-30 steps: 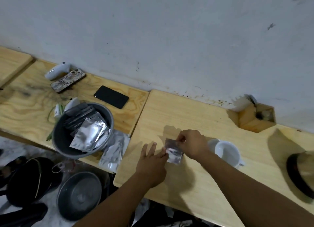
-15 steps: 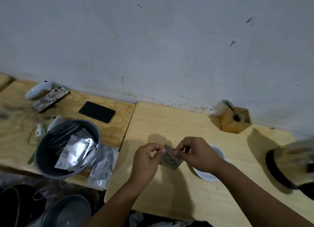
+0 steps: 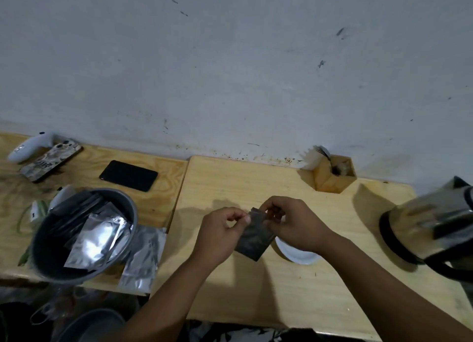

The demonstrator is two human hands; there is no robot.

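A small silver foil sachet (image 3: 255, 239) hangs above the pale wooden table (image 3: 256, 182), held up between both hands. My left hand (image 3: 222, 232) pinches its top left corner with thumb and forefinger. My right hand (image 3: 294, 225) pinches the top right edge, fingers curled over it. A white cup (image 3: 298, 254) stands on the table just below and behind my right hand, partly hidden by it.
A grey bucket (image 3: 84, 232) with several foil sachets sits at the left, with loose sachets (image 3: 143, 259) beside it. A black phone (image 3: 128, 175), a patterned phone (image 3: 50, 162) and a white controller (image 3: 28, 147) lie behind. A kettle (image 3: 432, 223) stands right, a wooden holder (image 3: 334, 174) by the wall.
The sachet has been lifted off the table and now hangs between both hands. My left hand went from flat fingers on it to a pinch. The camera view tilted up.
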